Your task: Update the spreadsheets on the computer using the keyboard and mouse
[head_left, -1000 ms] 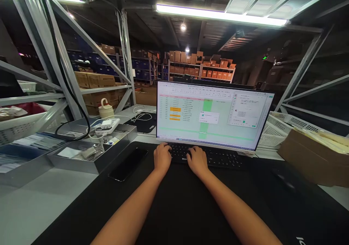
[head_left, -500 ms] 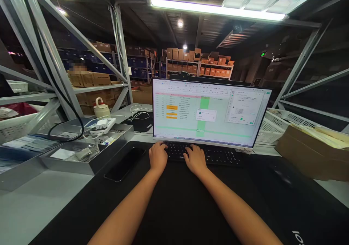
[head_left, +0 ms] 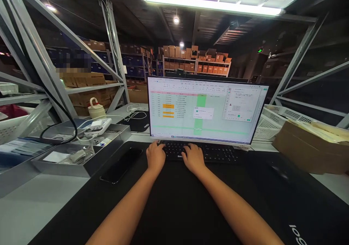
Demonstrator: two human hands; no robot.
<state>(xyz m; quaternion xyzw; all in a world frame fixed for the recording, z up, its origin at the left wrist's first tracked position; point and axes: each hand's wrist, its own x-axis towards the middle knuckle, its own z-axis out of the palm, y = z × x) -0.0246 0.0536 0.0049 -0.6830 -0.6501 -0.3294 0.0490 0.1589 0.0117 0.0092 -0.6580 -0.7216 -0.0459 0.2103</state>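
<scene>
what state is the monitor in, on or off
On: the monitor is lit, its screen showing a spreadsheet with orange cells and a green column.

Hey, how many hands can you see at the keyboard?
2. The left hand is at the left end of the keyboard; the right hand is near its middle. Both show clearly, though some fingertips are hard to make out.

Near and left of the left hand (head_left: 156, 157), we see a dark phone (head_left: 121, 165). Farther left, we find an open grey box (head_left: 61, 168), with a cream flask (head_left: 97, 112) behind it. Well to the right of the right hand (head_left: 194, 158), we notice a cardboard box (head_left: 305, 148).
</scene>
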